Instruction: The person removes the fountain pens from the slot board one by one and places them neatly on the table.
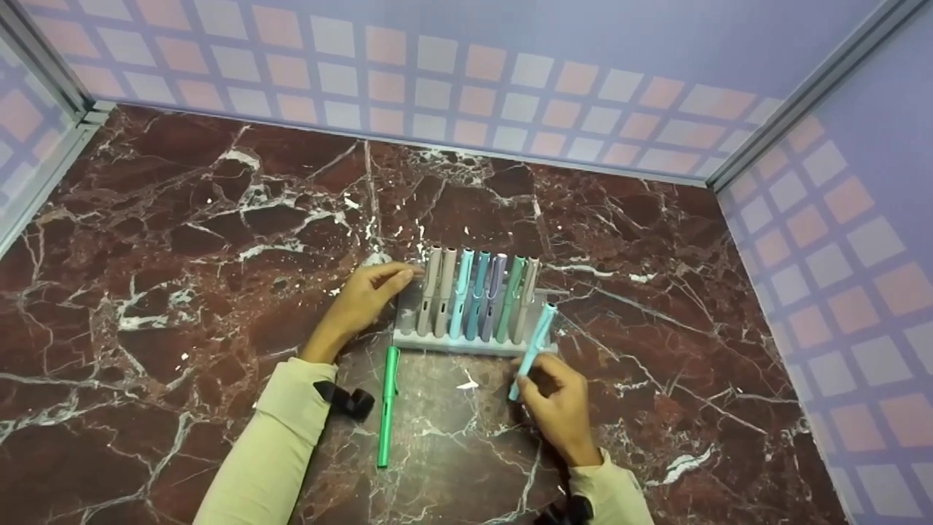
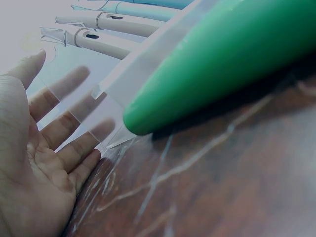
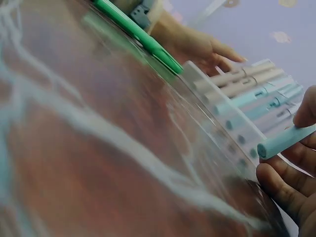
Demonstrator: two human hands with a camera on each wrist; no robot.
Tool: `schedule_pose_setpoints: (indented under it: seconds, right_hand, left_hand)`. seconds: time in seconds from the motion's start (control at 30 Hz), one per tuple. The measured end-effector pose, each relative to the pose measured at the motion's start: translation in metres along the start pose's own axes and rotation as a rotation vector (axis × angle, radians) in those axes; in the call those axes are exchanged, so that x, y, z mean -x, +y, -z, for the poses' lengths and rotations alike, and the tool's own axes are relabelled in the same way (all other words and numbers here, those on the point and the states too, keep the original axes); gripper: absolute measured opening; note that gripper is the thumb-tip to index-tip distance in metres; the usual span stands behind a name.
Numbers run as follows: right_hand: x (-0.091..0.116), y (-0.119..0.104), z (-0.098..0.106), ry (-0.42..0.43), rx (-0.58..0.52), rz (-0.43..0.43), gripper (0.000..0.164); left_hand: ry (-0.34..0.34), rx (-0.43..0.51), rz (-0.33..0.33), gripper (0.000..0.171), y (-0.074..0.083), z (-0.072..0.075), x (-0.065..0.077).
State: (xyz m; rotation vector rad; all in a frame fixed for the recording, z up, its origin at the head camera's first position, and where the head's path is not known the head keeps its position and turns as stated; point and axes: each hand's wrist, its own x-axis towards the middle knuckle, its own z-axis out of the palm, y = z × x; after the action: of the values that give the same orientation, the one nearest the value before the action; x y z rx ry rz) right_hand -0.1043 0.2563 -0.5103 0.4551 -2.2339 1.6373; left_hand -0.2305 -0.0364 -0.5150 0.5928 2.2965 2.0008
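My right hand [image 1: 560, 401] pinches a light blue pen [image 1: 538, 335] near its lower end, between thumb and fingers. The pen leans upright, cap up, over the right end of a clear pen stand [image 1: 405, 339]. Several capped pens stand in a row in it, in beige, light blue, teal, purple and green, such as the dark green pen [image 1: 510, 299]. At the stand's left end is my left hand [image 1: 361, 302]. In the left wrist view its extended fingers [image 2: 74, 121] show partly through the clear plastic. A bright green pen [image 1: 388, 408] lies close to the stand's front left corner.
The stand is on a dark red marbled tabletop [image 1: 219, 306] with white veins. A panel with pink and white squares [image 1: 466, 95] rises behind, and another panel [image 1: 860, 255] borders the right side. A black wrist device [image 1: 350, 401] is worn on the left sleeve.
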Motion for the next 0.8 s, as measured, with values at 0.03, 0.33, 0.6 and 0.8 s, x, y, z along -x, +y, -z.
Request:
schedule_pose_setpoints:
  seconds: [0.03,0.33,0.6,0.8]
  right_hand:
    - [0.0,-0.003,-0.003,-0.003,0.002,-0.005,0.023]
    - [0.0,-0.009,-0.023,-0.055,-0.051,-0.125,0.033]
    - [0.001,-0.011,-0.037,-0.099,-0.026,-0.128,0.024]
    - [0.001,-0.015,-0.042,-0.102,-0.055,-0.15,0.015]
  left_hand:
    - [-0.003,-0.003,0.001,0.028,0.0,0.0,-0.001]
    - [-0.016,-0.006,0.014,0.028,0.002,0.002,-0.001]
    - [-0.005,0.013,0.031,0.028,-0.001,0.001,0.001]
    - [-0.004,0.002,0.03,0.029,0.0,0.0,0.001]
